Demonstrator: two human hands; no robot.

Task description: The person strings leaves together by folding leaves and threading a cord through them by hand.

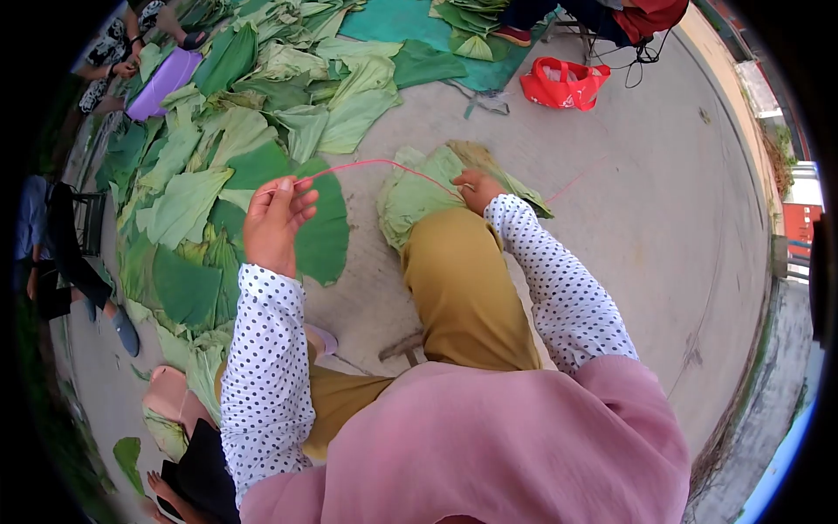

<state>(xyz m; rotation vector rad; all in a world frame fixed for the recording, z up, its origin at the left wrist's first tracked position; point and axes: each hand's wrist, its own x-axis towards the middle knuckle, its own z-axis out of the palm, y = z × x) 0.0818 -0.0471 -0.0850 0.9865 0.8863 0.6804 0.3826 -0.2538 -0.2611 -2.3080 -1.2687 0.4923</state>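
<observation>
A thin pink string (pixel 375 161) arches between my two hands above the ground. My left hand (pixel 273 229) pinches one part of it between thumb and fingers, over the leaf pile. Beyond my knee, my right hand (pixel 478 189) has its fingers curled at the string's other side, closed on it. A fainter length of pink string trails off to the right of that hand. Just below and left of my right hand lies a stack of pale green lotus leaves (pixel 412 196), with a browner leaf at its back; my knee hides part of the stack.
A broad heap of lotus leaves (pixel 196 205) covers the ground at left. A teal sheet (pixel 406 24), a red bag (pixel 566 86) and a purple basin (pixel 164 83) stand farther off. Other people sit at the left, lower left and top. Concrete ground (pixel 646 227) extends right.
</observation>
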